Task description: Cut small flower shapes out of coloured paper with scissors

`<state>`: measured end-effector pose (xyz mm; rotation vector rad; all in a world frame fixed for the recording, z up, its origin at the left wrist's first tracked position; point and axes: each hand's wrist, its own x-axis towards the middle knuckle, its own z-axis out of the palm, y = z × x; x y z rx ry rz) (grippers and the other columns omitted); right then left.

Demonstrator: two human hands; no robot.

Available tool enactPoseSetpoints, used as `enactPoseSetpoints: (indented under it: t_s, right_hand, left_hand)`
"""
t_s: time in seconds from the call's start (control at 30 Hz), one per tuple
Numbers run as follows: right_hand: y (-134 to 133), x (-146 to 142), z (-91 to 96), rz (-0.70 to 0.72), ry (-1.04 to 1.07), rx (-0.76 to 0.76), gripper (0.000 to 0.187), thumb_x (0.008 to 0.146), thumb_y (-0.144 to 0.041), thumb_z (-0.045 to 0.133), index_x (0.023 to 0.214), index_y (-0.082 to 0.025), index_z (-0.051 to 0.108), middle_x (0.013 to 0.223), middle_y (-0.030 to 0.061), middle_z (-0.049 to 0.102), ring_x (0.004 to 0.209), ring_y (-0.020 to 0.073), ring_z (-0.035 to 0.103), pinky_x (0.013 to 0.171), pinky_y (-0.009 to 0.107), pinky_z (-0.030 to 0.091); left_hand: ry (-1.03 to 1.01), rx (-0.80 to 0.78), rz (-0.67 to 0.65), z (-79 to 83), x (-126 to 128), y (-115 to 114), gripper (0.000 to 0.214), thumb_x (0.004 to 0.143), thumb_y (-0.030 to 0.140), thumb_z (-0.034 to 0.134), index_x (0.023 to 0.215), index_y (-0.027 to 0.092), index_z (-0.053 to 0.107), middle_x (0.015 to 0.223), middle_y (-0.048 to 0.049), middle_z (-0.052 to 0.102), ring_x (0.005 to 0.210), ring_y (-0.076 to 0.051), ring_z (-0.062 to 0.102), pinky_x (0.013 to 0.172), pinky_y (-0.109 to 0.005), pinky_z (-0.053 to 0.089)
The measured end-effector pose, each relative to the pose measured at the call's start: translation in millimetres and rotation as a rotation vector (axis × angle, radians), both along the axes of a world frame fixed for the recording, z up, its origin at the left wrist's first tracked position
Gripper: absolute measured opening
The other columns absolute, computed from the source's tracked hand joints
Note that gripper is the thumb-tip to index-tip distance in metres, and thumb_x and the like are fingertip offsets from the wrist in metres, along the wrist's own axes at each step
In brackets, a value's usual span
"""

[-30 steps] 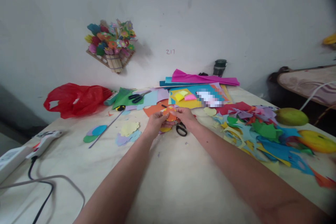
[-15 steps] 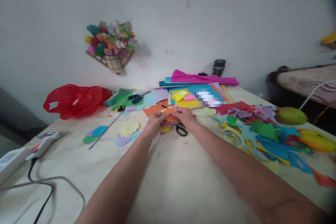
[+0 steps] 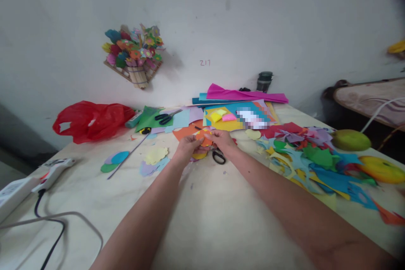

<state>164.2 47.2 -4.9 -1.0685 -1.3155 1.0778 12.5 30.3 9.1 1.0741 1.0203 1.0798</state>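
Note:
Both my arms reach out over the table (image 3: 202, 219). My left hand (image 3: 187, 147) and my right hand (image 3: 223, 140) meet at mid-table and pinch a small orange paper cutout (image 3: 202, 138) between their fingertips. The fingers of both hands are closed on it. Black-handled scissors (image 3: 218, 156) lie on the table just under my right hand. A yellow paper piece (image 3: 199, 156) shows below the cutout.
Scalloped paper shapes (image 3: 155, 155) and round cutouts (image 3: 114, 161) lie left. Coloured paper scraps (image 3: 313, 158) pile up right, beside two mangoes (image 3: 351, 140). Paper sheets (image 3: 234, 114), second scissors (image 3: 166, 117), a red plastic bag (image 3: 91, 120), a power strip (image 3: 19, 187) with cables.
Almost nothing has changed. Both hands stay closed on the orange cutout and shift it only slightly between the fingertips.

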Motion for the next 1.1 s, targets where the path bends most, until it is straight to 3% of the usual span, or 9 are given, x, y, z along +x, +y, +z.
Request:
enactPoseSetpoints:
  t_s: [0.37,0.67,0.9,1.1]
  right_hand:
    - [-2.3,-0.9,1.4,0.016,0.041,-0.044,0.046,0.059,-0.058,0.074,0.054,-0.020,0.048,0.050,-0.0071,0.036,0.049,0.0080,0.032,0.044,0.024,0.029]
    - [-7.9,1.9,12.1,0.027,0.152,-0.104,0.051,0.064,-0.067,0.068,0.064,-0.017,0.060,0.060,0.0000,0.056,0.052,0.0107,0.046,0.045,0.025,0.034]
    - [-8.8,1.5,11.7,0.058,0.043,-0.031,0.046,0.057,-0.057,0.076,0.053,-0.019,0.049,0.051,-0.0062,0.042,0.047,0.0080,0.038,0.044,0.024,0.031]
    - [-3.8,0.9,5.8,0.052,-0.008,-0.040,0.046,0.057,-0.057,0.075,0.055,-0.020,0.048,0.050,-0.0070,0.041,0.046,0.0075,0.035,0.043,0.024,0.029]
  left_hand:
    - [-0.003,0.001,-0.002,0.5,-0.3,-0.1,0.033,0.068,0.026,0.082,0.067,0.018,0.050,0.058,-0.0026,0.069,0.061,-0.020,0.073,0.057,-0.023,0.058]
    - [0.023,0.027,0.009,2.2,-0.2,0.1,0.031,0.069,0.028,0.080,0.067,0.017,0.051,0.060,-0.0041,0.070,0.061,-0.021,0.073,0.054,-0.024,0.057]
    - [0.044,0.035,0.027,6.3,0.0,-3.1,0.028,0.074,0.025,0.076,0.065,0.017,0.050,0.058,-0.0044,0.069,0.059,-0.019,0.072,0.056,-0.023,0.057]
    - [0.054,0.019,0.035,6.0,1.6,-2.3,0.033,0.070,0.027,0.079,0.065,0.018,0.048,0.055,-0.0022,0.067,0.061,-0.021,0.073,0.057,-0.025,0.058]
